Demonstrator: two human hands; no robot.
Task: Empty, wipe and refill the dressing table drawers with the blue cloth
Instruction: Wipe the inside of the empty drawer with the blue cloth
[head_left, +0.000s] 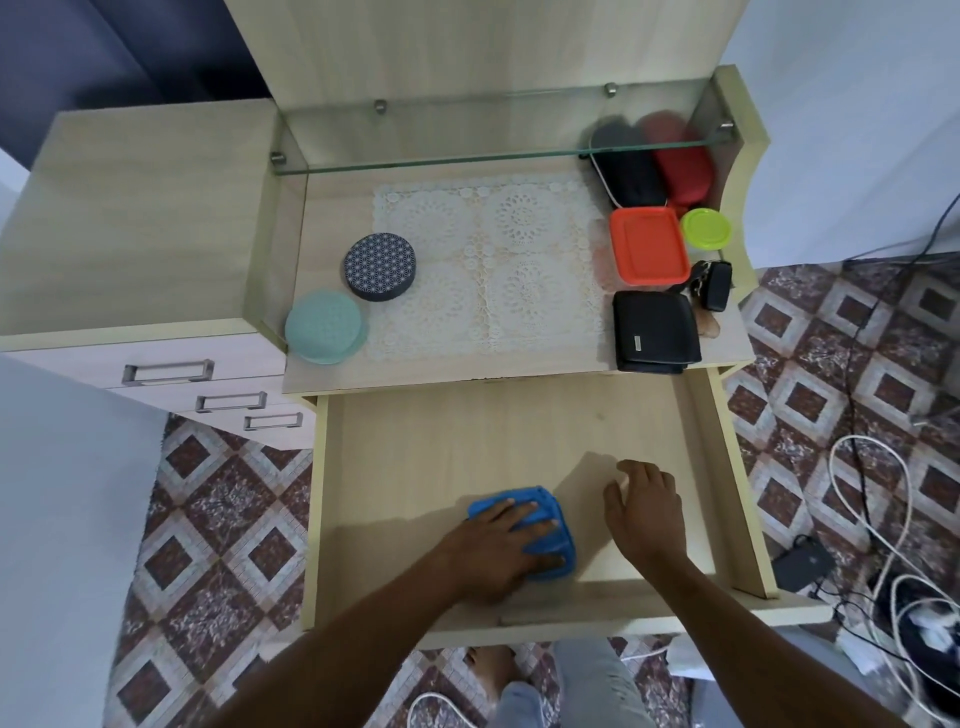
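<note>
The blue cloth (560, 543) is pressed onto the floor of the pulled-out drawer (415, 452), near its front edge, by the left hand (493, 551), fingers spread straight. The right hand (647, 514) is held open just beside the cloth, fingers relaxed, nothing gripped.

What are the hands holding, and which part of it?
Nothing is gripped. The left hand lies flat on top of the blue cloth, pressing it to the drawer floor. The right hand is empty.
</note>
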